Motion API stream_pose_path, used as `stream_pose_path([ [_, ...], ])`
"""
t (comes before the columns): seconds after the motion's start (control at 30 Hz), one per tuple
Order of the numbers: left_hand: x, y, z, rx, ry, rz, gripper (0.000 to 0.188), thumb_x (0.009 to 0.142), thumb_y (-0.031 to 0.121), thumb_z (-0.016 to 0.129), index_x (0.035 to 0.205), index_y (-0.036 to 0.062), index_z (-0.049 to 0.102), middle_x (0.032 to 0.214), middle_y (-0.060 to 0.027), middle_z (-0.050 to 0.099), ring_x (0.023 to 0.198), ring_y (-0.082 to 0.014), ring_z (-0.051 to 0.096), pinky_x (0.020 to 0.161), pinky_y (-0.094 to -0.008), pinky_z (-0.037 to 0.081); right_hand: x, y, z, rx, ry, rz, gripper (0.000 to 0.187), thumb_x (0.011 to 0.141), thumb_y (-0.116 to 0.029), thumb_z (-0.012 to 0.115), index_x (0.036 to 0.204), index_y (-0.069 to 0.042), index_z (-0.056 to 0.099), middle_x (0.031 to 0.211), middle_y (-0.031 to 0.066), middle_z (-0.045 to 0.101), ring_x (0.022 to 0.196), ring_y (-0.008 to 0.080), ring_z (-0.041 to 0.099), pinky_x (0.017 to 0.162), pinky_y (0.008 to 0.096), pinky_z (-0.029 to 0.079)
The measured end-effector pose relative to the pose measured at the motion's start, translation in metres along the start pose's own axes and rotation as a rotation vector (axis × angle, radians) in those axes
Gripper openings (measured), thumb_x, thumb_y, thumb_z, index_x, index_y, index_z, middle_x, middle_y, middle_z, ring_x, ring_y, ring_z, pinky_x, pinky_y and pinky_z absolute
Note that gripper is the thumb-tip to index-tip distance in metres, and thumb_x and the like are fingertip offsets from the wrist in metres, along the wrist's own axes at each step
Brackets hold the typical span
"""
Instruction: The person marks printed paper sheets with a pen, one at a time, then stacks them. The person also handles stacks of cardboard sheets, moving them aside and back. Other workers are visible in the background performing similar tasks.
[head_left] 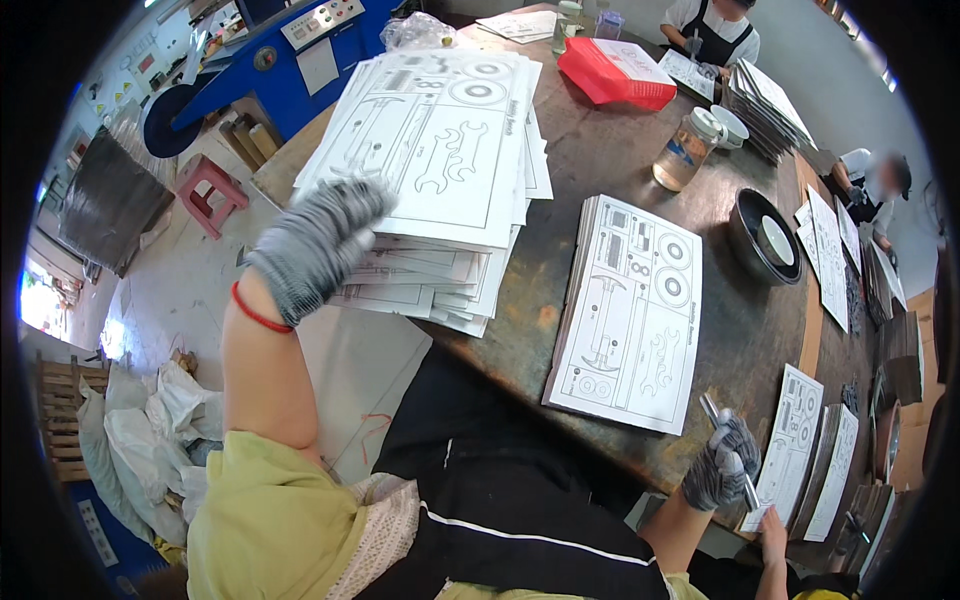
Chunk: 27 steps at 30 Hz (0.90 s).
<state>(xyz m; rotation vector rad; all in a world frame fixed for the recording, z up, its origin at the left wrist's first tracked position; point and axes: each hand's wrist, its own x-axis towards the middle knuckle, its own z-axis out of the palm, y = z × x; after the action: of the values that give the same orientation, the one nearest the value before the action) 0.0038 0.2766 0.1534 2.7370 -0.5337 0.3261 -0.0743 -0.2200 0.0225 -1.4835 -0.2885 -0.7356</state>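
My left hand, in a grey striped glove, is at the near-left edge of a tall, uneven stack of printed sheets showing outlined spanners and other tools. Motion smears its fingers, so I cannot make out their grip. My right hand, gloved alike, is closed around a slim silver rod-like tool beyond the table's near edge. Between my hands lies a neater stack of boards, its top face printed with the same tool outlines.
Beyond the stacks are a red package, a lidded jar and a black bowl holding a white one. A neighbour's bare hand is by narrow printed stacks. Two people work farther off. A pink stool stands left.
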Motion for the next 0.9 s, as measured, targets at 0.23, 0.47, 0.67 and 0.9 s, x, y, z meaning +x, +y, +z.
stream_pose_path([
  [0.23, 0.029, 0.094, 0.073, -0.731, -0.048, 0.3, 0.052, 0.077, 0.019, 0.065, 0.125, 0.004, 0.054, 0.133, -0.0158, 0.05, 0.126, -0.0293, 0.045, 0.109, -0.0401, 0.03, 0.017, 0.063, 0.024, 0.233, -0.085, -0.013, 0.042, 0.079, -0.036, 0.061, 0.083, 0.005, 0.064, 0.08, 0.0146, 0.064, 0.079, 0.0284, 0.062, 0.084, 0.0478, 0.048],
  [0.47, 0.037, 0.182, 0.249, -0.033, -0.514, 0.202, 0.099, 0.073, 0.062, 0.061, 0.146, 0.008, 0.022, 0.151, -0.0191, 0.02, 0.141, -0.0351, 0.016, 0.113, -0.0504, 0.008, 0.064, 0.135, 0.076, 0.226, -0.096, 0.246, 0.033, 0.08, -0.03, 0.066, 0.082, 0.003, 0.065, 0.077, 0.0096, 0.064, 0.082, 0.0233, 0.063, 0.081, 0.0383, 0.051],
  [0.67, 0.037, 0.185, 0.252, -0.019, -0.54, 0.234, 0.101, 0.072, 0.066, 0.06, 0.146, 0.0087, 0.022, 0.151, -0.017, 0.021, 0.141, -0.0331, 0.016, 0.113, -0.0509, 0.008, 0.066, 0.153, 0.087, -0.024, -0.131, 0.283, 0.019, 0.081, -0.018, 0.063, 0.074, 0.0, 0.063, 0.073, 0.0053, 0.062, 0.069, 0.0158, 0.058, 0.07, 0.0296, 0.048],
  [0.9, 0.035, 0.179, 0.259, -0.035, -0.523, 0.155, 0.103, 0.071, 0.068, 0.058, 0.146, 0.007, 0.022, 0.149, -0.0168, 0.026, 0.139, -0.0312, 0.024, 0.113, -0.0495, 0.01, 0.034, 0.131, 0.079, -0.258, -0.318, 0.2, 0.039, 0.084, -0.029, 0.063, 0.103, 0.006, 0.065, 0.093, 0.0103, 0.068, 0.086, 0.0173, 0.062, 0.08, 0.0305, 0.049],
])
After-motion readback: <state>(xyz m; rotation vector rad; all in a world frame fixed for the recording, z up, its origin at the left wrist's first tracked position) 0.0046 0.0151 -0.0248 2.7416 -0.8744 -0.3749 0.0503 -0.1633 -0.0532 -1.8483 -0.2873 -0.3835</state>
